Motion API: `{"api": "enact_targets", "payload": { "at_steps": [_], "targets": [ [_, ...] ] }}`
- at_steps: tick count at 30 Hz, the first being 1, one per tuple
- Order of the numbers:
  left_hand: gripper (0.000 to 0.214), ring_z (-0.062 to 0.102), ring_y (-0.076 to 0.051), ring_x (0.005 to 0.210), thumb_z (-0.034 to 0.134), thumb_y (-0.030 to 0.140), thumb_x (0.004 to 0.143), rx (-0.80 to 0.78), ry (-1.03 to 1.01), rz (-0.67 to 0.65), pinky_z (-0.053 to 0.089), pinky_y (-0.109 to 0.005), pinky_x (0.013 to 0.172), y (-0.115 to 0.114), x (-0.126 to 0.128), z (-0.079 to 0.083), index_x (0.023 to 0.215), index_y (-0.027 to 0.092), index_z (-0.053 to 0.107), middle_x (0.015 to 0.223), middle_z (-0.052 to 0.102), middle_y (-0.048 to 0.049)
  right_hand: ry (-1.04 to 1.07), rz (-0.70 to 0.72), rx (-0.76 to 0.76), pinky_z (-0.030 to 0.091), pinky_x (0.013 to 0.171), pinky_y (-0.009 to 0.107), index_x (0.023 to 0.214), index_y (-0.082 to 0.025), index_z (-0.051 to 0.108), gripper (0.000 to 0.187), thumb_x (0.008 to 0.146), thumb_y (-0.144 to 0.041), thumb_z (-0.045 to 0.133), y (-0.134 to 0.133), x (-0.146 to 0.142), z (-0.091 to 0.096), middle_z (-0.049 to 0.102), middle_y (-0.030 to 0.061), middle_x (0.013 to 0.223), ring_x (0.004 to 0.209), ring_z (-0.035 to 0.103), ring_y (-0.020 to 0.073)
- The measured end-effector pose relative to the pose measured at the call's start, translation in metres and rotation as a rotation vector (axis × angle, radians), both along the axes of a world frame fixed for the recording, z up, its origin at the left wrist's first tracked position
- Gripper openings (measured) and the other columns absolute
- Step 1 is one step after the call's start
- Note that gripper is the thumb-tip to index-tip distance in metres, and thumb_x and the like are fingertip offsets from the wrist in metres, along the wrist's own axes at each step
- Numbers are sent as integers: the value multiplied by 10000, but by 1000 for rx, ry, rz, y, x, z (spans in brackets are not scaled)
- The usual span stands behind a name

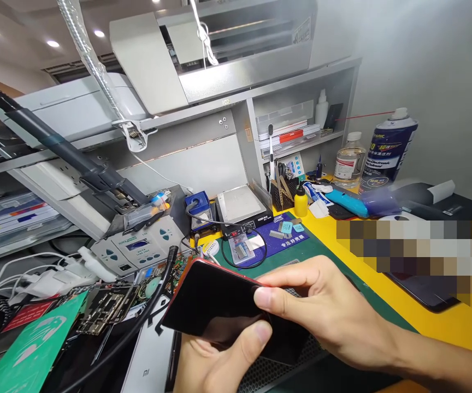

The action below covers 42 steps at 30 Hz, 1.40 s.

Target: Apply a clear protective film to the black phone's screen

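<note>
A smartphone (pixel 223 305) with a glossy black face and a thin red frame is tilted in front of me, held in both hands. My right hand (pixel 322 311) comes in from the right, its thumb on the black face and its fingers over the phone's upper edge. My left hand (pixel 215 363) grips the lower part from below, with its thumb resting on the glass. Behind the phone's left edge lie bare circuit boards (pixel 105 311), a little apart from both hands.
Under the hands is a green mat (pixel 285 254) on a yellow bench (pixel 436 322). Behind stand a soldering station (pixel 140 245), a hot plate (pixel 242 204), a spray can (pixel 389 150) and a glass bottle (pixel 349 161). A black hose (pixel 149 305) crosses the left side. Shelves rise behind.
</note>
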<state>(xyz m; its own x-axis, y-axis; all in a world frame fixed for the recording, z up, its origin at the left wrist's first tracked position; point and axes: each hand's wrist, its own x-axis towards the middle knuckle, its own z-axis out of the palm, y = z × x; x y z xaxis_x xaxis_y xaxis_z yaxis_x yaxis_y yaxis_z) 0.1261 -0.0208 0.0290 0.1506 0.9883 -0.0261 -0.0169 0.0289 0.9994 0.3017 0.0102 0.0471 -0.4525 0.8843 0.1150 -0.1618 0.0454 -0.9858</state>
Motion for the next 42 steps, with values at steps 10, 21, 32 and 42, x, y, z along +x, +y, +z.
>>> {"api": "enact_targets", "payload": {
  "at_steps": [10, 21, 32, 42],
  "targets": [
    [500, 725, -329, 1017, 753, 362, 794, -17, -56, -94, 554, -435, 939, 4, -2, -1, 1241, 143, 705, 1014, 798, -111, 87, 60, -253, 277, 482, 220, 628, -131, 637, 482, 844, -557, 702, 10, 6, -12, 494, -31, 566, 514, 371, 79],
    [555, 691, -302, 1081, 788, 359, 774, -24, -141, -184, 545, -383, 933, 11, 2, 4, 1279, 162, 668, 1065, 776, -102, 64, 40, -146, 464, 688, 261, 840, -139, 778, 266, 735, -373, 846, 10, 2, -11, 747, 44, 845, 744, 616, 169],
    [403, 620, -189, 568, 756, 526, 768, -35, 32, -50, 496, -263, 525, 11, -8, -8, 767, 123, 758, 594, 666, -48, -39, 23, -89, 339, 545, 246, 717, -135, 689, 355, 818, -470, 750, 12, 14, -7, 516, -30, 623, 579, 424, 112],
    [367, 591, -168, 645, 725, 485, 819, -101, -52, -162, 453, -250, 577, 10, -13, 0, 897, 130, 774, 698, 672, -63, -18, 132, -57, 307, 548, 247, 532, -161, 565, 515, 861, -535, 694, 24, 28, -1, 431, -62, 542, 528, 353, 84]
  ]
}}
